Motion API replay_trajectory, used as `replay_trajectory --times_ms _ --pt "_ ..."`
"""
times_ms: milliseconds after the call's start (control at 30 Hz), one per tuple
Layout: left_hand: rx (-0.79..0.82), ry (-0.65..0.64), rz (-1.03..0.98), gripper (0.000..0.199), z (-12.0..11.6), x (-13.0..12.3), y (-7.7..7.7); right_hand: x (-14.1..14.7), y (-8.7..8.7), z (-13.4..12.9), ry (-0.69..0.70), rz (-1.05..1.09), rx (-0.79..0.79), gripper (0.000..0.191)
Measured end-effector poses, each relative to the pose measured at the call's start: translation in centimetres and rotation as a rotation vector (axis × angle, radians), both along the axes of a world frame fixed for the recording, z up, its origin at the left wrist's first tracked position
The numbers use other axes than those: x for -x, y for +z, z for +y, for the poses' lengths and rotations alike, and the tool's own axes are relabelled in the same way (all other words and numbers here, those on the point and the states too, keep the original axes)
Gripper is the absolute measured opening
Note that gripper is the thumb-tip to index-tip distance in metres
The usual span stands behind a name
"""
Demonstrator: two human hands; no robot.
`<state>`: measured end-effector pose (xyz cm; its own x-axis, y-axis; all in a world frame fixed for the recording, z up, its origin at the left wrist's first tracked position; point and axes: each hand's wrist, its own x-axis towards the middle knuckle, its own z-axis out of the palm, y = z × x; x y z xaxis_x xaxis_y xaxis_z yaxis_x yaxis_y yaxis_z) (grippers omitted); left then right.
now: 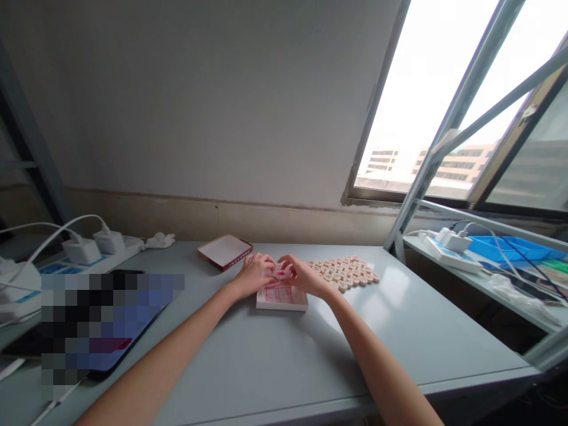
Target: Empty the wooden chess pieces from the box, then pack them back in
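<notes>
My left hand (256, 274) and my right hand (307, 276) meet over a shallow white box (281, 306) on the table. Between their bent fingers is a thin, see-through folded sheet with red print (280, 274); both hands pinch it at its sides. More red lines of the sheet show inside the box below the fingers. Right of my right hand, round wooden Chinese chess pieces (346, 272) lie flat in close rows. Beyond my left hand rests the box lid (225, 251), its pale inside facing up and its edge red.
At the left are a power strip (133, 244) with white chargers and cables, and a dark tablet-like device (133, 313), partly pixelated. A crumpled white tissue (160, 240) lies by the wall. Metal posts (412, 189) and a side shelf with a blue tray (515, 248) stand right.
</notes>
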<state>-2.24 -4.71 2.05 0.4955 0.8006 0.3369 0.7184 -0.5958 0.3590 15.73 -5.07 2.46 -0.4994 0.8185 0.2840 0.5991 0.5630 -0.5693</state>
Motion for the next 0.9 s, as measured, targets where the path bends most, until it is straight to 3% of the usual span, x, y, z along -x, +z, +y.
replay_trajectory --times_ms 167,267,433,633,800,900 --pt "0.21 -0.123 -0.194 0.017 -0.5 -0.5 0.3 0.0 0.8 -0.7 0.019 -0.062 0.062 0.035" --pt "0.208 -0.165 -0.255 0.023 -0.6 -0.7 0.4 0.1 0.7 -0.5 0.014 -0.077 0.04 0.035" --pt "0.222 -0.162 -0.277 0.019 -0.6 -0.7 0.8 -0.2 0.0 0.1 0.104 0.016 0.11 0.054" --pt "0.276 -0.181 -0.205 0.017 -0.7 -0.6 0.9 -0.4 -0.6 0.4 0.138 -0.003 0.076 0.061" --pt "0.335 -0.204 -0.27 0.014 -0.5 -0.4 0.7 -0.3 -0.6 0.2 0.098 -0.052 0.079 0.065" --pt "0.379 -0.235 -0.296 0.022 -0.5 -0.2 0.8 -0.2 -0.2 0.0 0.065 -0.071 0.069 0.062"
